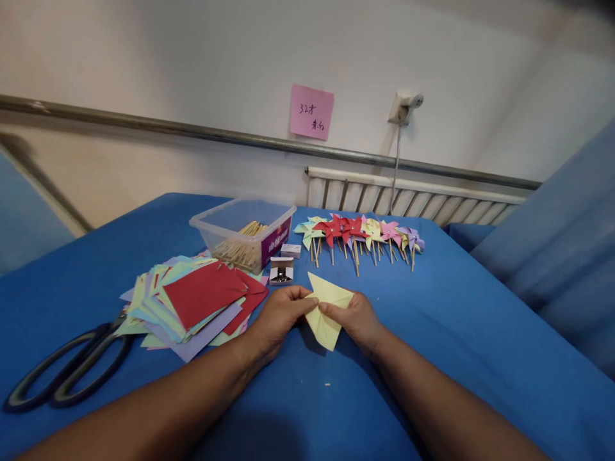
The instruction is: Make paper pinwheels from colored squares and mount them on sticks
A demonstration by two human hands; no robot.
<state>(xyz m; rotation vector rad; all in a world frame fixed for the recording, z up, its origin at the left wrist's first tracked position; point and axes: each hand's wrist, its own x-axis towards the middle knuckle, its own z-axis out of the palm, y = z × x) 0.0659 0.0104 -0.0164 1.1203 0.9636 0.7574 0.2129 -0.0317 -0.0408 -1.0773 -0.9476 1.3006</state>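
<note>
A pale yellow paper square (pixel 329 330), cut and creased, is held up between my two hands above the blue table. My left hand (pixel 287 310) pinches its left side, the thumb resting near the middle. From the other side my right hand (pixel 358 319) grips it, with that thumb also pressed close to the centre. The fingers behind the paper are partly hidden. Left of my hands lies a loose pile of coloured paper squares (pixel 204 298), red ones on top. Just beyond them stands a small open box (pixel 281 271) with shiny metal pins or tacks inside.
A clear plastic tub (pixel 230 230) of thin wooden sticks (pixel 245 246) stands behind the pile. Finished paper pinwheels (pixel 353 229) lie in a row at the back right. Large scissors (pixel 77 365) lie at left, blades under the paper. A radiator (pixel 355 192) lines the wall.
</note>
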